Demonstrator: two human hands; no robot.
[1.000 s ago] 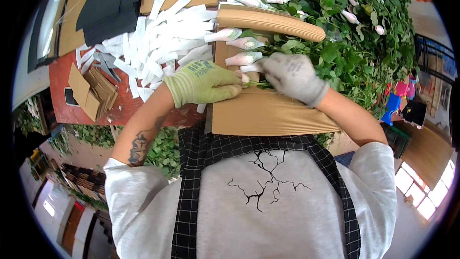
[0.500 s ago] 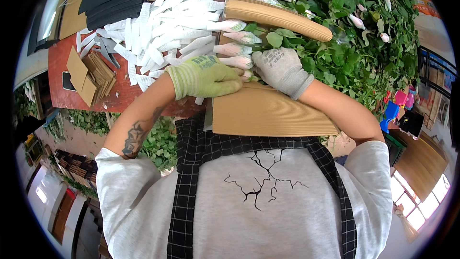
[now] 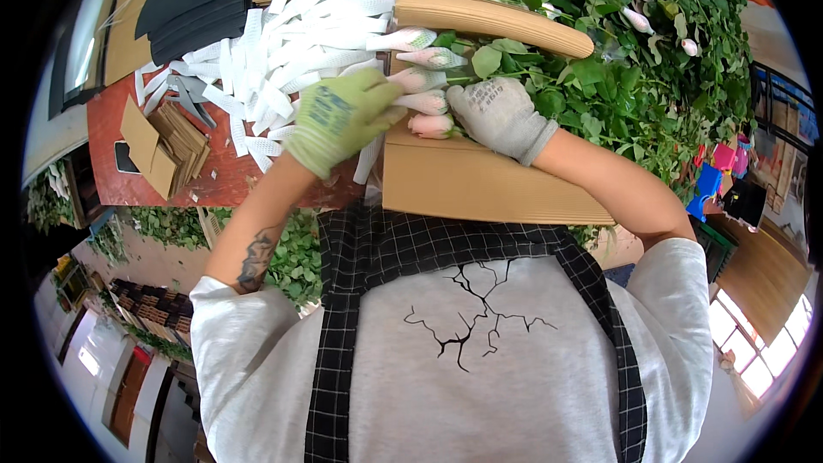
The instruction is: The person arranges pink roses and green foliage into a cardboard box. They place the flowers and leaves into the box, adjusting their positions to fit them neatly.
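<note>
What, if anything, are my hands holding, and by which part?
Can't tell; any grip is hidden. The right hand is beside the bare rose, the left hand by white sleeves.

Left glove [image 3: 336, 117] lime green, right glove [image 3: 499, 118] pale grey, pink rosebud [image 3: 431, 126], white mesh sleeves [image 3: 300, 41], red tabletop [image 3: 233, 180], tan cardboard [image 3: 489, 180], black apron [image 3: 454, 244] with white grid

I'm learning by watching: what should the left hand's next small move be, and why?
Perhaps the left hand should take a mesh sleeve from the white pile: the nearest pink rosebud looks bare, while the buds beyond it wear sleeves.
</note>
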